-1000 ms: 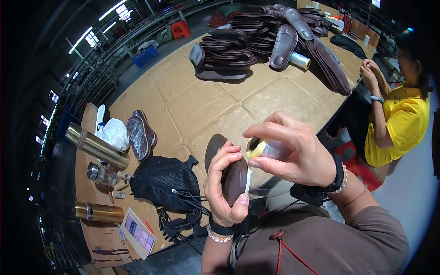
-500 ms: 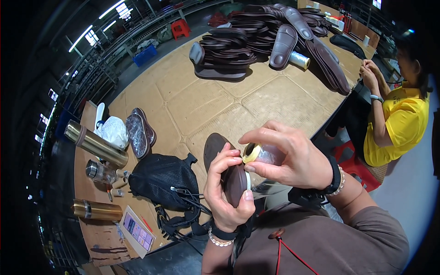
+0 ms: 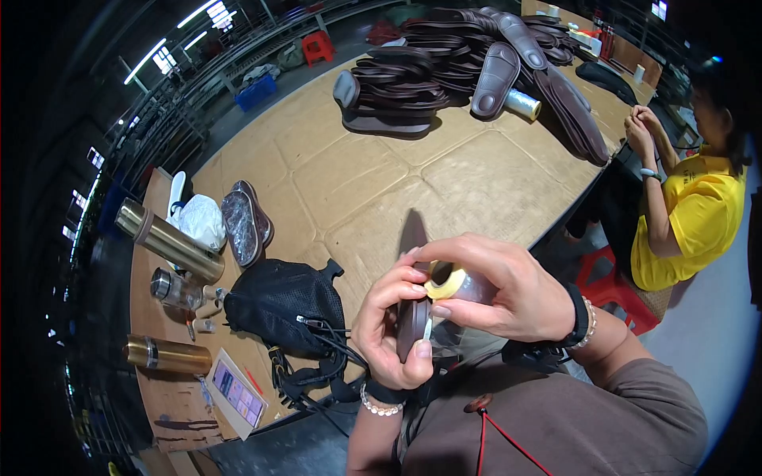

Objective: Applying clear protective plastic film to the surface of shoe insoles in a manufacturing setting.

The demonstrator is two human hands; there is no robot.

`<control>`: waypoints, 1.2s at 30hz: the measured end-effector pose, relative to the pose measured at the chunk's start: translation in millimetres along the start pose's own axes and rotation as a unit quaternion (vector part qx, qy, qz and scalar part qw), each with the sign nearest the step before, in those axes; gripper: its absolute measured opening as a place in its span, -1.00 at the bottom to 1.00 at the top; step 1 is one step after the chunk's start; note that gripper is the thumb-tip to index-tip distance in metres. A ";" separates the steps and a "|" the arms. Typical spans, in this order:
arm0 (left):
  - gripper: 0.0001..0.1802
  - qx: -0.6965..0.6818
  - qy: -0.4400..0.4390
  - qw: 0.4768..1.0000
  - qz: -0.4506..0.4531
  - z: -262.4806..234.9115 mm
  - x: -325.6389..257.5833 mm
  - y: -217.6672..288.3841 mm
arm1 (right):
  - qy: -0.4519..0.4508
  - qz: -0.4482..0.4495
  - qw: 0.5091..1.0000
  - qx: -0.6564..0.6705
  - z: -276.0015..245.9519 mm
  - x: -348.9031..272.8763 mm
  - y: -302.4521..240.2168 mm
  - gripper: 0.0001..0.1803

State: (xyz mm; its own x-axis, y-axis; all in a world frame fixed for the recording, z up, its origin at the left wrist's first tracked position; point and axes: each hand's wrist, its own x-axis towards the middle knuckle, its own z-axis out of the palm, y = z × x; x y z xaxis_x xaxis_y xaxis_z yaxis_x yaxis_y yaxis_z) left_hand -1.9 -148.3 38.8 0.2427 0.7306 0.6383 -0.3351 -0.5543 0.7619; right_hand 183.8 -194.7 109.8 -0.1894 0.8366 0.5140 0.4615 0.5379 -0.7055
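Observation:
My left hand (image 3: 390, 321) is closed around a brown shoe insole (image 3: 411, 324), held up on its edge, with a thin white strip (image 3: 428, 327) along the side by my thumb. In my right hand (image 3: 516, 297) is a roll of clear film (image 3: 470, 287) with a yellowish end and a dark hollow core. The roll's near end touches or nearly touches my left fingertips and the insole's edge. My right fingers curve over the top of the roll, the thumb below it. Fingers hide part of the insole.
Stacked brown insoles (image 3: 401, 91) and another film roll (image 3: 522, 105) lie at the table's far side. A wrapped insole pair (image 3: 244, 224), steel flasks (image 3: 171, 242), a black mesh bag (image 3: 286, 309) and a phone (image 3: 236, 394) are at left. A person in yellow (image 3: 694, 214) sits at right.
The insole in my left hand has turned more edge-on, its far end now pointing upward and narrower. My right hand and the roll have shifted slightly down, showing more of the roll's hollow end.

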 end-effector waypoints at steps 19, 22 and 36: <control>-0.45 0.003 -0.047 0.998 0.046 7.8 0.0 -15.8 | 0.041 0.073 0.990 -0.116 -16.5 -12.9 -11.6 -0.52; -0.45 0.004 -0.036 0.998 0.047 9.8 -0.4 -15.7 | 0.053 0.077 0.986 -0.137 -13.2 -13.1 -13.0 -0.52; -0.44 0.008 -0.045 0.997 0.060 11.5 -3.0 -18.6 | 0.049 0.086 0.977 -0.188 -6.1 -17.9 -13.6 -0.55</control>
State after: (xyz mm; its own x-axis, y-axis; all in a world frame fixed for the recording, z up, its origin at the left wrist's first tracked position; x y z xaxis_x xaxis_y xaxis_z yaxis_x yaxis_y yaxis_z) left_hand 14.0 -144.8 24.0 0.2815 0.6201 0.7323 -0.3523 -0.6430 0.6800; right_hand 186.2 -217.6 113.2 -0.0060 0.8874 0.4610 0.7689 0.2988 -0.5652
